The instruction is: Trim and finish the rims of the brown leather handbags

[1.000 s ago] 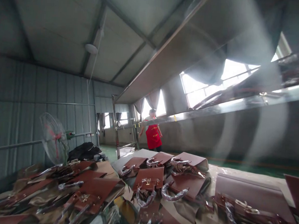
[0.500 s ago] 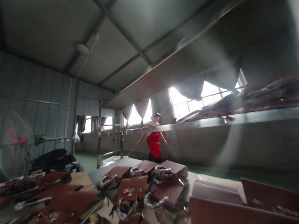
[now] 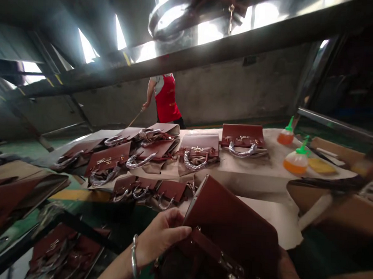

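Dim workshop light falls on a long paper-covered table beneath a metal shelf rail. Nearest the camera, at the bottom of the view, a dark reddish-brown leather handbag is held tilted, its smooth flat panel facing up and its edge trimmed with a pale line; metal hardware glints at its lower end. The left hand, with a silver bangle on the wrist, has its fingers curled onto the bag's left edge, thumb on top. The right hand shows only partly, behind the bag's lower right corner; its fingers are hidden, so their grip cannot be told.

Just beyond lie small brown bag pieces with wrapped handles. Farther along the table, finished handbags lie flat in rows, handles wrapped in clear film. To the right stand 2 orange squeeze bottles with green caps. At the far end, a person in a red apron holds a thin stick.
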Motion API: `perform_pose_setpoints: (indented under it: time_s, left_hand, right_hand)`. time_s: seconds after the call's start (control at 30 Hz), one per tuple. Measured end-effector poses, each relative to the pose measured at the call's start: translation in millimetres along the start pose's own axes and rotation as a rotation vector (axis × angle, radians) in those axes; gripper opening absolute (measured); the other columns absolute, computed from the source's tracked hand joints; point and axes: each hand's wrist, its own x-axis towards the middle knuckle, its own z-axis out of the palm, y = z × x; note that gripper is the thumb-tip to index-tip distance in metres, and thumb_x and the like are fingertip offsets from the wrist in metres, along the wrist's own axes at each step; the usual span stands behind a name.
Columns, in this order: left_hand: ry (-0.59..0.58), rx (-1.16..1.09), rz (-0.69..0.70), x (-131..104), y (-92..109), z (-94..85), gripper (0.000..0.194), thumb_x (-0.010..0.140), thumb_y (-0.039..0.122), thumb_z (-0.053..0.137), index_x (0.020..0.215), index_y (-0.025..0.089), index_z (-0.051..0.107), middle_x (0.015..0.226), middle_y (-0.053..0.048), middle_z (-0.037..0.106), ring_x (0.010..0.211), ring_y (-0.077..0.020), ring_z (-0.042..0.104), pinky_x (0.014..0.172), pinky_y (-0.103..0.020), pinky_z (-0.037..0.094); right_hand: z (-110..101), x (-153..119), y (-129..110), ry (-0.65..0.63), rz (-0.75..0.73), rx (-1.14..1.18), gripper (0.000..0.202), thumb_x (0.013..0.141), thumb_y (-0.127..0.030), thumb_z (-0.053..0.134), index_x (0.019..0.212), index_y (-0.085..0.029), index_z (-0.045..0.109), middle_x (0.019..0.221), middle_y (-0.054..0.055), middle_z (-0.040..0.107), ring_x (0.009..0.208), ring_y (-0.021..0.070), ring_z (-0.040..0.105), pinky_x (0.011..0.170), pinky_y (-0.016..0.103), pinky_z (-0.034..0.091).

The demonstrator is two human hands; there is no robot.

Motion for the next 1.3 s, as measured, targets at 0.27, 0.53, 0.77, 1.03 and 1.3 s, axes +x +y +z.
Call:
perform_pose_setpoints:
  time_s: [0.27,0.53,0.77,1.03,1.3]
  left_hand:
    - [0.137,0.49,-0.011,32,-30,21.8,0.022,0.062,0.03,0.056,0.06,0.017,0.038,0.054,0.007,0.036,0.051,-0.0072,0.029,0.045,-0.02,0.023]
    - [0.096,0.5,-0.027,57,-37,41.5,0.02,0.066,0.031,0.052,0.063,0.017,0.039,0.056,0.006,0.035,0.053,-0.0084,0.031,0.048,-0.021,0.026]
    - [0.001,0.335,-0.146,40,-33,29.6,0.041,0.066,0.05,0.055,0.084,0.015,0.044,0.068,0.002,0.047,0.063,-0.0116,0.043,0.055,-0.021,0.033]
    - [-0.123,0.297,-0.28,32,-25,24.5,0.056,0.064,0.043,0.061,0.108,0.018,0.039,0.07,0.002,0.046,0.06,-0.0102,0.043,0.051,-0.02,0.033]
    - [-0.114,0.396,-0.234,33,-16,24.3,0.041,0.07,0.029,0.051,0.108,0.016,0.041,0.066,0.002,0.047,0.058,-0.0107,0.045,0.051,-0.021,0.035]
  right_hand:
    - [-23,-33,-15,0.032,0.041,-0.26,0.035,0.079,-0.043,0.034,0.1,-0.023,0.054,0.093,0.007,0.063,0.085,0.0245,0.059,0.071,0.033,0.047]
    - [30,-29,-87,-0.249,-0.394,-0.023,0.09,0.055,-0.037,0.069,0.13,-0.017,0.023,0.122,0.014,0.037,0.113,0.0286,0.037,0.092,0.041,0.035]
    - [25,-27,-83,-0.134,-0.161,0.094,0.08,0.061,-0.037,0.062,0.127,-0.022,0.02,0.113,0.01,0.043,0.103,0.0247,0.047,0.086,0.039,0.041]
    - [9,-33,-55,0.048,-0.333,-0.142,0.066,0.068,-0.037,0.056,0.123,-0.021,0.024,0.11,0.013,0.047,0.096,0.0263,0.052,0.078,0.039,0.047]
    - [-7,-40,-58,0.048,-0.281,-0.183,0.07,0.07,-0.04,0.055,0.126,-0.023,0.018,0.115,0.01,0.046,0.092,0.0215,0.056,0.075,0.032,0.05]
